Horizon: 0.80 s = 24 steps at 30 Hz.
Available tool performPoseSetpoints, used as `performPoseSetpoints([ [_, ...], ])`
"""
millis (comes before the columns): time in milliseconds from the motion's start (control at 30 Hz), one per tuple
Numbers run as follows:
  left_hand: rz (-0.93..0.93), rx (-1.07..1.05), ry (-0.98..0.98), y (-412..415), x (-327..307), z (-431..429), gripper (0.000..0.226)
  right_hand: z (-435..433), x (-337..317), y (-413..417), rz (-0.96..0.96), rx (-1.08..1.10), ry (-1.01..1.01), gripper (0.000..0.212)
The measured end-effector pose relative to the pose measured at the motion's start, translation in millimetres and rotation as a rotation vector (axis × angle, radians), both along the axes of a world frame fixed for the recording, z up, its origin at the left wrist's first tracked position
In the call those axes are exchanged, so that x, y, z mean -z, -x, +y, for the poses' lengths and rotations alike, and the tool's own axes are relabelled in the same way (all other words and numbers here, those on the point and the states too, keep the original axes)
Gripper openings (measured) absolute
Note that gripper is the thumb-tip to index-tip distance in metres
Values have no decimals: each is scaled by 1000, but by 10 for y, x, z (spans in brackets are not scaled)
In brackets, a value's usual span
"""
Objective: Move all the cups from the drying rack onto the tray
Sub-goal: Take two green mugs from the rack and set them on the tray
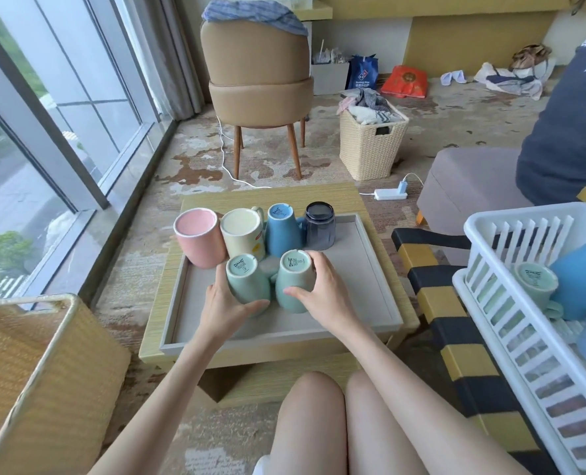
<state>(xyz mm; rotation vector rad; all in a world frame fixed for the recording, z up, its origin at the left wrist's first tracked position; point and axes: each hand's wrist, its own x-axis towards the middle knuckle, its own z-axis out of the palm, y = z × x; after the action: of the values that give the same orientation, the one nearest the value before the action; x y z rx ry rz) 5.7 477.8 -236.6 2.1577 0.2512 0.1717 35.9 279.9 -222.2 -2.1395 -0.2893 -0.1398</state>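
Tray [355, 269]: pale grey
Desk [271, 197]: yellow-green, fine woven stripe
Back-row cup [200, 240]: pink
Back-row mug [241, 234]: cream, red and yellow print
Tall mug [283, 231]: mid blue
Tumbler [320, 229]: smoky navy
Near-left mug [247, 282]: mint green
Near-right mug [295, 282]: mint green
Drying rack [511, 303]: white
Rack mug [535, 282]: mint green
Large rack mug [579, 279]: sky blue
Bench [432, 293]: black and yellow bands
Carpet [456, 114]: beige, brown blotches

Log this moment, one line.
left hand: left green mug; right hand: right green mug; both inverted over tray; rack: mugs remain
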Motion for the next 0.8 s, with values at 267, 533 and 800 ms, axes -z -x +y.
performPoseSetpoints([
  [267,-64,-99,5,135,-58,280,98,244,-18,-9,21,-67,-51,60],
  [533,-194,-151,-196,89,-244,333,64,342,-11,-22,21,-71,-60,62],
  [800,-176,-281,-239,109,-268,580,63,503,-38,-70,-14,-69,-67,63],
])
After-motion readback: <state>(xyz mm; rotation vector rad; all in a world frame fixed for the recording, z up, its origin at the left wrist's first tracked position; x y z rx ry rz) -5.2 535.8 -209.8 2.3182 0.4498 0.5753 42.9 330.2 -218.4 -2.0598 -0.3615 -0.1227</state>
